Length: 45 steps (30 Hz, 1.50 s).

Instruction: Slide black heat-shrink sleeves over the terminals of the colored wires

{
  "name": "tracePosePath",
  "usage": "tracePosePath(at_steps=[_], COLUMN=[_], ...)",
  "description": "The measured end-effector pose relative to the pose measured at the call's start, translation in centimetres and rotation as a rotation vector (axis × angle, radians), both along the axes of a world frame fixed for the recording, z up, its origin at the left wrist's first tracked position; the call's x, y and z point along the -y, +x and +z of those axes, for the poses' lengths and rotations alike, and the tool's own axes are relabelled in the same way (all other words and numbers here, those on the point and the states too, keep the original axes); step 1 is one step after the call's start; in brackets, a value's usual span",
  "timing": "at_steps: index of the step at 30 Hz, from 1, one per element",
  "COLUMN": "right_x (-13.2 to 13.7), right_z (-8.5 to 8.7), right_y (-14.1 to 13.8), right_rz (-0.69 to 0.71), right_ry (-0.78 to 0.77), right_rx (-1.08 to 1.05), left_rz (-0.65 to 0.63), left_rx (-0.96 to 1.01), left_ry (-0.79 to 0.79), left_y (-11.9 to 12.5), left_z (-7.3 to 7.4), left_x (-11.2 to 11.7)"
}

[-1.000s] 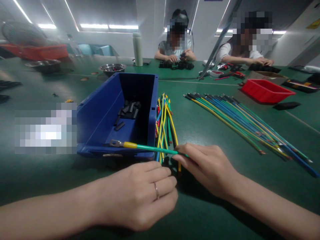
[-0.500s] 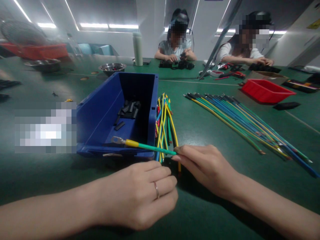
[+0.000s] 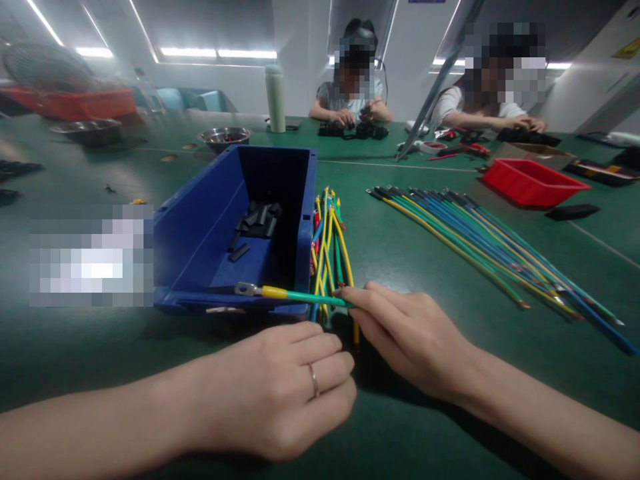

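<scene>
My right hand [image 3: 407, 330] pinches a green cable [image 3: 315, 299] with a metal lug and a yellow band at its left end. That end reaches over the front rim of the blue bin [image 3: 170, 299]. Just below the cable, my left hand [image 3: 295, 390] is closed with its fingers curled under and a ring on one of them; whatever they hold is hidden. Several short black sleeves [image 3: 260, 219] lie inside the bin. Against the bin's right side rests a bundle of yellow, green, blue and red cables [image 3: 330, 247], partly behind my right fingertips.
A row of lugged cables with black sleeves [image 3: 480, 240] lies to the right. Beyond it stand a red tray [image 3: 535, 183] and a cardboard box [image 3: 533, 153]. A metal bowl [image 3: 225, 136] and a pale bottle [image 3: 275, 100] stand behind the bin. Two people work across the table.
The held cable's lug end has shifted right and slightly down. My right fingers have moved a little along the cable. My left hand has stayed in place.
</scene>
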State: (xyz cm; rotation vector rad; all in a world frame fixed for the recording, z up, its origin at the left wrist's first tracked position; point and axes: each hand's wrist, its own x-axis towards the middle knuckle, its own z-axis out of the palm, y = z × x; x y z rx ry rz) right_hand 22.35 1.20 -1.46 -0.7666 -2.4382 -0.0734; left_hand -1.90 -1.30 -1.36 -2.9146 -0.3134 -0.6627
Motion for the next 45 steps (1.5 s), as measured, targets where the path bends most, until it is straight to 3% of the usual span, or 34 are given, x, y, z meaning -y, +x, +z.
tracePosePath(at_steps=[5,28,45], right_x=[-0.09,0.13,0.14], right_z=[0.16,0.13,0.62], right_y=[0.23,-0.14,-0.33], right_rz=[-0.006,-0.029,-0.027], right_ry=[-0.043,0.161,0.174], right_rx=[-0.023,-0.028,-0.066], left_rz=[0.003,-0.001,-0.038], left_rx=[0.005,0.014,0.022], left_ry=[-0.009,-0.007,-0.049], left_y=[0.04,0.18,0.27], left_z=[0.17,0.24,0.8], left_x=[0.02,-0.07,-0.16])
